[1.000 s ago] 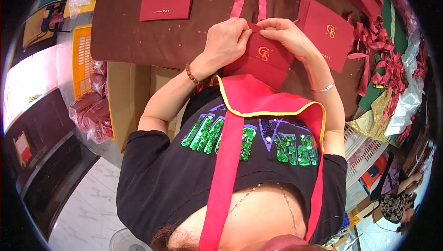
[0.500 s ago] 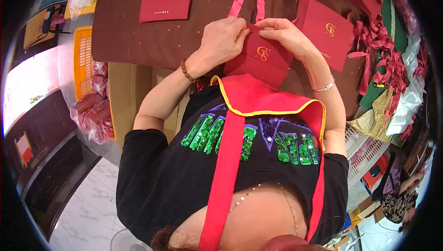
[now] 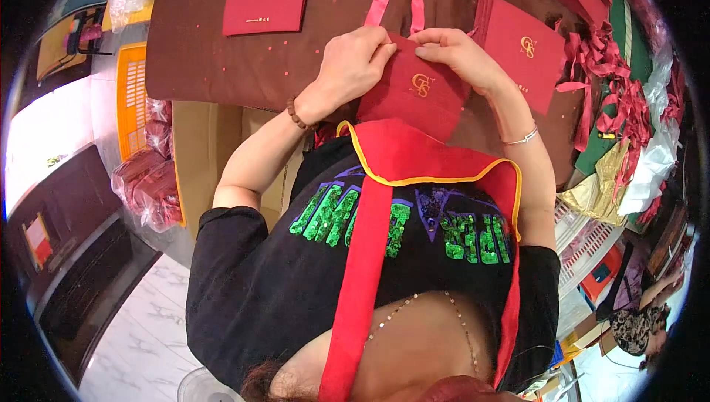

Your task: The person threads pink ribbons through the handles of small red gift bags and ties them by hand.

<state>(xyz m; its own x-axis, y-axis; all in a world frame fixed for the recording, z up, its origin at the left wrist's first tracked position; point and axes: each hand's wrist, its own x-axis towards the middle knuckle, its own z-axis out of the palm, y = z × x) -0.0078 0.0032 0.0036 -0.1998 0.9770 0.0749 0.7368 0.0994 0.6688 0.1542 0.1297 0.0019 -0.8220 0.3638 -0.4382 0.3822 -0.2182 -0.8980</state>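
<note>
A dark red paper bag [image 3: 423,106] with a gold print lies on the table in front of me, its near end against my red apron. My left hand [image 3: 353,63] is closed at its far left corner, thumb and fingers pinching the edge. My right hand [image 3: 460,60] pinches the far edge a little to the right, fingers bent over it. Beyond the hands, a left pink ribbon end [image 3: 378,7] and a right pink ribbon end [image 3: 418,10] stick out from the bag. How the ribbon passes through the bag is hidden by my fingers.
A brown cloth-covered table [image 3: 200,62] carries small red paper dots. Finished-looking red bags [image 3: 266,2] lie far left, and a stack of red bags [image 3: 521,54] lies right. Loose pink ribbons [image 3: 625,106] heap farther right. A cardboard box [image 3: 203,158] stands below the table's left edge.
The left hand has shifted slightly left along the bag's edge. The bag's face, creased across before, looks flatter now. The right hand has barely moved.
</note>
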